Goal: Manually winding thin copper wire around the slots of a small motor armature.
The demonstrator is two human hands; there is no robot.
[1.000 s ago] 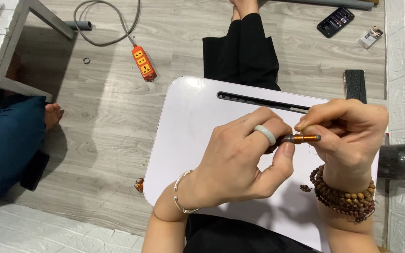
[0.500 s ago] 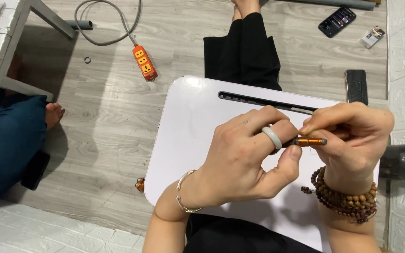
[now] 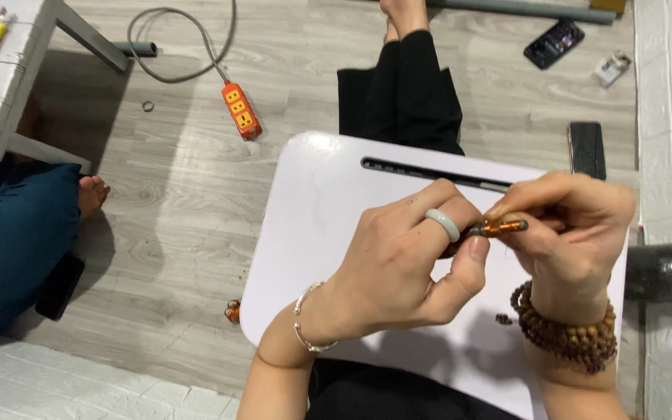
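Both hands meet over the right half of the white lap table (image 3: 313, 233). Left hand (image 3: 398, 268): thumb and fingers pinched shut on a small shiny orange-brown cylinder (image 3: 503, 226); pale ring on one finger, thin silver bracelet at the wrist. Right hand (image 3: 573, 233): fingertips closed on the cylinder's other end, wooden bead bracelet (image 3: 565, 330) on the wrist. Most of the cylinder is hidden inside the two grips, so I can't tell what it is. It sits above the table near the right end of the long dark slot (image 3: 421, 167) by the far edge; slot contents not visible. A tiny dark bit (image 3: 503, 319) lies on the table beside the beads, too small to identify. On the floor past the table's left edge: orange power strip (image 3: 241, 109) with grey cable. Far right: dark phone (image 3: 554, 43). A dark object (image 3: 666, 272) at the right edge is cut off and blurred.
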